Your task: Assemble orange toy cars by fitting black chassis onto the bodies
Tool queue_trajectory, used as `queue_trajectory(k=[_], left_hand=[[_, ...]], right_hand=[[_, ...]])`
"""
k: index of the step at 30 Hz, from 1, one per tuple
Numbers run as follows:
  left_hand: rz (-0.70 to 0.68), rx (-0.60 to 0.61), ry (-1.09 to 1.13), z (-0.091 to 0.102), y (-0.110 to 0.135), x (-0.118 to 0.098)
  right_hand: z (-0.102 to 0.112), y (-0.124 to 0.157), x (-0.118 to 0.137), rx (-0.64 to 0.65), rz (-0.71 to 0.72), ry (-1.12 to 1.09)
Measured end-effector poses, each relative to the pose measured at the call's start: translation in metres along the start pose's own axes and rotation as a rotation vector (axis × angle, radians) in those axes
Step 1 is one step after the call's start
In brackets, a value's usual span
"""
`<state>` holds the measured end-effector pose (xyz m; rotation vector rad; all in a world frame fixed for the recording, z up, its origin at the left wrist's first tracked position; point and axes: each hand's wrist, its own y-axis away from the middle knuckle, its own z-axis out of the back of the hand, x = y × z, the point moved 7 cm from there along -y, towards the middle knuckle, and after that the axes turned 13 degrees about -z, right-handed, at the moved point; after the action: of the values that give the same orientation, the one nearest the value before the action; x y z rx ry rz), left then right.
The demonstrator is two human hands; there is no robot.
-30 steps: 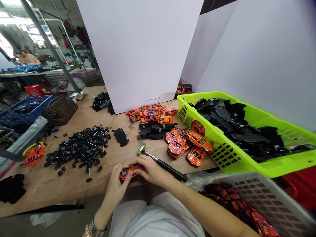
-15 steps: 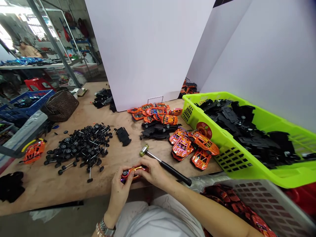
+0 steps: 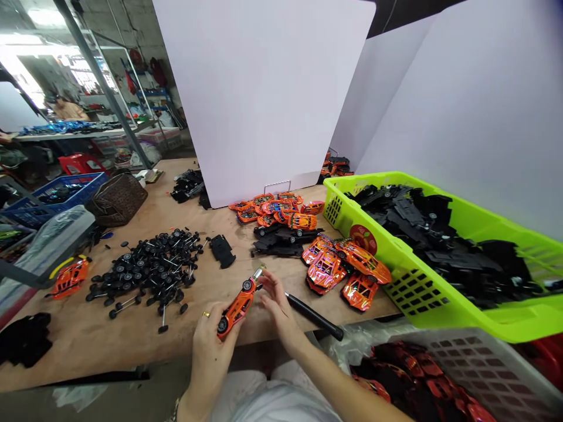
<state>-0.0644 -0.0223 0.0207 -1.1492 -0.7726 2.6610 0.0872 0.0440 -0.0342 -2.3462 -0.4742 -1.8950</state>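
The left hand (image 3: 213, 343) pinches a small orange toy car (image 3: 237, 308) by its near end, fingers and thumb wrapped around the body, with one side and two wheels facing up. The car is over the near edge of the desk (image 3: 145, 328), to the near left of the hammer (image 3: 314, 316), its far end overlapping the hammer's head in view. The right hand (image 3: 279, 308) is half spread, fingers curved toward the car's far end and thumb apart; whether a fingertip touches it, I cannot tell.

For good handling, I would keep the left hand's hold on the body rather than the wheels, and let the right hand steady the far end lightly, leaving the axles unstrained.

The hammer seems the closest obstacle: its handle lies just beside the right hand and could be knocked. Left of the hammer are a lone black base (image 3: 223, 251) and, farther left, a heap of wheel axles (image 3: 152, 269). Beyond the hammer are stacked black bases (image 3: 281, 241) and orange car shells (image 3: 275, 208); to its right, more shiny shells (image 3: 325, 266), then the green basket (image 3: 398, 258), whose tall wall limits reach on that side.
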Motion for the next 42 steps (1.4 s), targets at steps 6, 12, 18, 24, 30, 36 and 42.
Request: queue_trajectory(k=[6,12,18,24,30,36,42], left_hand=[[-0.060,0.080,0.003,-0.011,-0.004,-0.003],[0.016,0.061,0.091,-0.023,-0.003,0.003],[0.318,0.093,0.468,-0.063,-0.002,0.009],[0.433,0.168,0.794,-0.098,-0.007,-0.001],[0.285,0.247,0.770,-0.137,-0.037,-0.029],[0.148,0.308,0.859,-0.184,-0.085,-0.090],[0.042,0.206,0.547,-0.196,-0.093,-0.063]], right_hand=[[0.002,-0.001,0.044,0.208,0.170,0.325],[0.005,-0.009,0.022,0.142,0.014,0.036],[0.014,-0.005,0.007,-0.010,-0.087,-0.247],[0.045,-0.003,0.034,-0.106,0.007,-0.172],[0.095,-0.004,0.075,-0.232,0.126,0.087],[0.151,-0.003,0.126,-0.451,0.270,0.485],[0.209,-0.014,0.163,-0.535,0.295,0.755]])
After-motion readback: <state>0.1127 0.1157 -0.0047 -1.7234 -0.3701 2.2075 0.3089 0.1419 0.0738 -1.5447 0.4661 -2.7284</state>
